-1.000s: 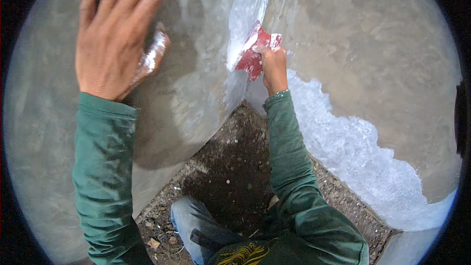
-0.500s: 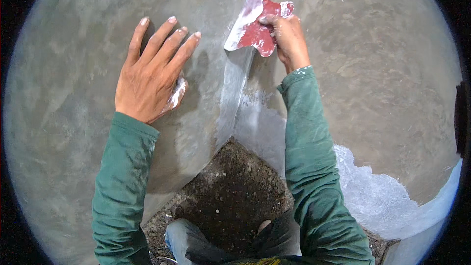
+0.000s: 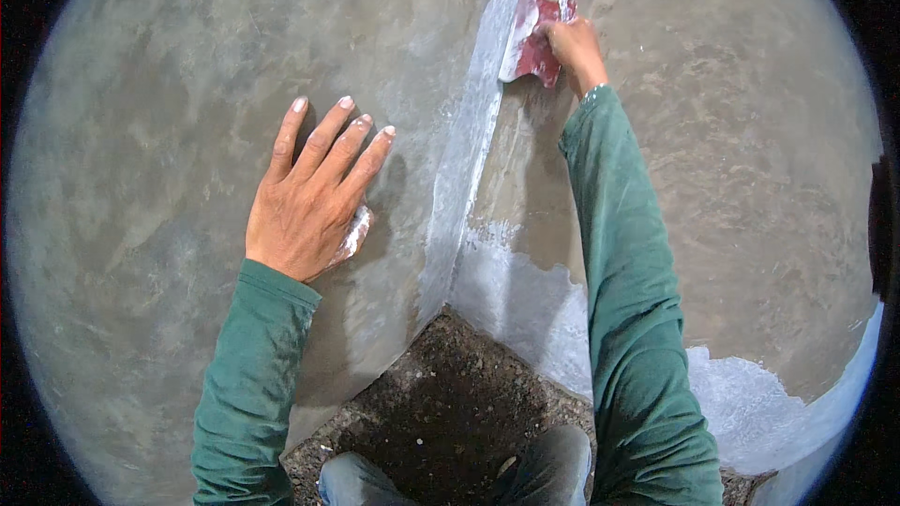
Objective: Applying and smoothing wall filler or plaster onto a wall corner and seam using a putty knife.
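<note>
My right hand (image 3: 574, 49) grips a red flexible scraper (image 3: 534, 67) with lobed edges and white compound smeared on it. Its straight edge lies at the white-coated strip (image 3: 470, 155) running along the vertical corner between two grey plastered walls. My left hand (image 3: 317, 189), thumb and fingertips spotted white, rests with fingers spread on the left wall (image 3: 159, 225), clear of the strip.
Below the walls is a dark, rough dirt floor (image 3: 422, 384) with small debris, forming a corner. My jeans-clad knees (image 3: 553, 464) show there. An irregular white-coated patch (image 3: 520, 309) spreads along the lower right wall.
The scraper in my right hand has moved up the corner and slightly right. My left hand has shifted right, nearer the corner. The view has tilted, so floor and walls sit lower.
</note>
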The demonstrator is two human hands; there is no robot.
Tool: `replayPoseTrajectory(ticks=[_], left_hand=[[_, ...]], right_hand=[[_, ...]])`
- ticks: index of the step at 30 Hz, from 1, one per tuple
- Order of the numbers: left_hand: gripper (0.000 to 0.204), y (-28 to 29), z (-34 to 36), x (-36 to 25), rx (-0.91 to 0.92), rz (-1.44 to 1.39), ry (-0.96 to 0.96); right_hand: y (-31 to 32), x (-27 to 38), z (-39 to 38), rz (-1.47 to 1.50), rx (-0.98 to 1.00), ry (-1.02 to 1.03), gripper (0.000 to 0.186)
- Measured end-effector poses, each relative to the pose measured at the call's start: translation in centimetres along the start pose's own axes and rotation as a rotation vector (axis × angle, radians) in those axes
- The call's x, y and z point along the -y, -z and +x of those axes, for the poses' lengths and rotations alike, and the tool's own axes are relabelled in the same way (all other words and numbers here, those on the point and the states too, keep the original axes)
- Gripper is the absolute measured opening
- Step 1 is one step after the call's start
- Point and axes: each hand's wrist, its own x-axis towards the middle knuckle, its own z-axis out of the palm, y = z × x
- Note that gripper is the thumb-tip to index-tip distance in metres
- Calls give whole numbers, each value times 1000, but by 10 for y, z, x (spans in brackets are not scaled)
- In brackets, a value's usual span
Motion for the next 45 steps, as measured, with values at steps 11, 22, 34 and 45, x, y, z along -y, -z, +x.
replayPoseTrajectory(ticks=[11,22,34,45], left_hand=[[76,-11,2,4,-103,92,-49],[74,-9,8,-5,-46,272,-81],[72,-11,2,3,-39,347,-116],[65,-4,4,5,-54,339,-126]], right_hand=[[-49,-44,-127,227,120,135,36],[-123,-136,-372,235,151,-46,30],[-102,-124,-393,421,81,-362,34],[-70,-73,-352,533,299,-110,33]])
